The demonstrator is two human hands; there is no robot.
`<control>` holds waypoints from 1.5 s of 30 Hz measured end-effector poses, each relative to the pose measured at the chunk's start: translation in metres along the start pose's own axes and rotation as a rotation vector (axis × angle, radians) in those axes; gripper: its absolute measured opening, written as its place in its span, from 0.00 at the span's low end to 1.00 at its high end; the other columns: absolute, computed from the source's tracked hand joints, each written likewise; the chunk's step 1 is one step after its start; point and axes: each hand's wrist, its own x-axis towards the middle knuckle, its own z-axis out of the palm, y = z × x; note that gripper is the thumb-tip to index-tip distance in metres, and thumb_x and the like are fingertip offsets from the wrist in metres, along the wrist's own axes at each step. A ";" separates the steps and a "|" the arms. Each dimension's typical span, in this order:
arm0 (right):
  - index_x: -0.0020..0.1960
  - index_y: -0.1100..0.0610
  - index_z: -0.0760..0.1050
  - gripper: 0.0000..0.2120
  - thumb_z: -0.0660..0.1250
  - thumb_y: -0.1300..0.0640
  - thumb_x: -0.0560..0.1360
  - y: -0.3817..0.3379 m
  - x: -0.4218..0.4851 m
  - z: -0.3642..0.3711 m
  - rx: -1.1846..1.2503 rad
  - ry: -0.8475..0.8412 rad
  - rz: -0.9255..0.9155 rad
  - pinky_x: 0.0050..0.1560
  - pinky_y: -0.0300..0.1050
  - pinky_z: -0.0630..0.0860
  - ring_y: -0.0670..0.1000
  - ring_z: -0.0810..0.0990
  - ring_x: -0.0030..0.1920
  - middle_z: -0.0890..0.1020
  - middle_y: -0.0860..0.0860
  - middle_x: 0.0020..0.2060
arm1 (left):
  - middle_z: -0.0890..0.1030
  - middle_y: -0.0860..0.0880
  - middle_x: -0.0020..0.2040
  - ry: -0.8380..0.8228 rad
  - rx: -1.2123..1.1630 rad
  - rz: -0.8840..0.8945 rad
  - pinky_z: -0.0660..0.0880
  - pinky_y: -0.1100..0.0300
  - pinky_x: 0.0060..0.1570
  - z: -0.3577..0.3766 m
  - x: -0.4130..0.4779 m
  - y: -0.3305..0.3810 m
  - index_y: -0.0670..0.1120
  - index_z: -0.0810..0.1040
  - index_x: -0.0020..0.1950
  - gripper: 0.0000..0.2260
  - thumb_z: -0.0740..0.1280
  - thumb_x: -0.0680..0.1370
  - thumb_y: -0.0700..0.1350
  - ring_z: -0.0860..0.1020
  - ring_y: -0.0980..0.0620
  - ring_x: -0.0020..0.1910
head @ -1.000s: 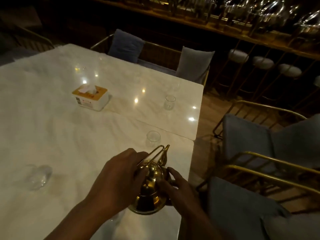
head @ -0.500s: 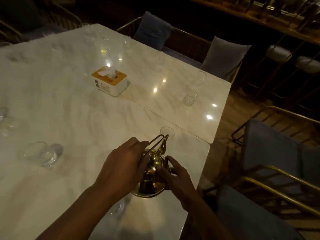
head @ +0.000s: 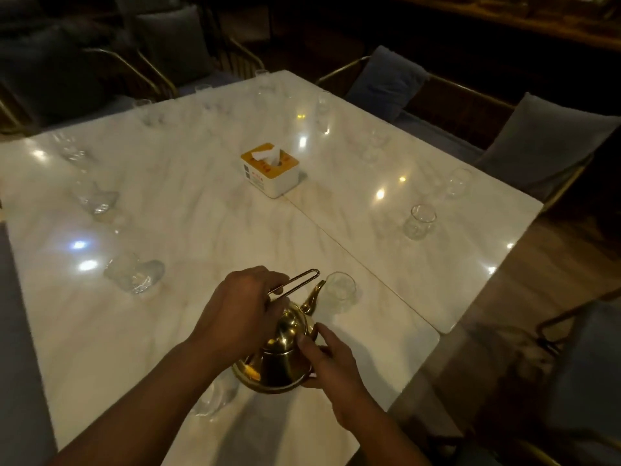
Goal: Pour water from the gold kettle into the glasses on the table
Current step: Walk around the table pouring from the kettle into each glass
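The gold kettle [head: 282, 354] is tilted forward over the white marble table [head: 188, 230], its spout tip at the rim of a clear glass [head: 340, 290]. My left hand [head: 242, 311] is closed around the kettle's wire handle. My right hand [head: 327, 361] presses against the kettle's body and base from the right. Another glass [head: 215, 396] stands under my left forearm, partly hidden. Further glasses stand at the right [head: 419, 220], far right [head: 457, 183] and left [head: 134, 275]. Whether water is flowing cannot be made out.
A white and orange tissue box [head: 270, 169] sits mid-table. Several more glasses line the left and far edges. Grey cushioned chairs with gold frames [head: 544, 146] surround the table; the table's right edge drops to a wooden floor.
The camera has swung left and tilted, showing more of the table's left side and far edge. Both hands keep their hold; the kettle's spout stays at the near glass.
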 end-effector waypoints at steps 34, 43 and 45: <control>0.61 0.53 0.79 0.13 0.67 0.48 0.80 -0.012 0.024 -0.037 0.174 -0.220 0.211 0.53 0.57 0.85 0.60 0.85 0.54 0.85 0.55 0.55 | 0.83 0.53 0.53 -0.111 0.213 -0.023 0.77 0.58 0.47 0.039 0.059 0.036 0.51 0.80 0.60 0.13 0.67 0.77 0.50 0.79 0.54 0.47; 0.61 0.53 0.79 0.13 0.66 0.48 0.81 -0.014 0.021 -0.040 0.181 -0.230 0.198 0.54 0.59 0.84 0.61 0.82 0.58 0.83 0.55 0.57 | 0.83 0.53 0.52 -0.105 0.213 -0.033 0.77 0.60 0.44 0.040 0.061 0.041 0.50 0.81 0.59 0.13 0.67 0.76 0.50 0.79 0.55 0.45; 0.60 0.54 0.79 0.12 0.66 0.48 0.81 -0.014 0.021 -0.040 0.187 -0.233 0.190 0.54 0.59 0.84 0.61 0.83 0.58 0.83 0.56 0.57 | 0.83 0.53 0.52 -0.103 0.211 -0.036 0.77 0.59 0.45 0.040 0.061 0.042 0.50 0.81 0.59 0.13 0.68 0.76 0.50 0.80 0.55 0.46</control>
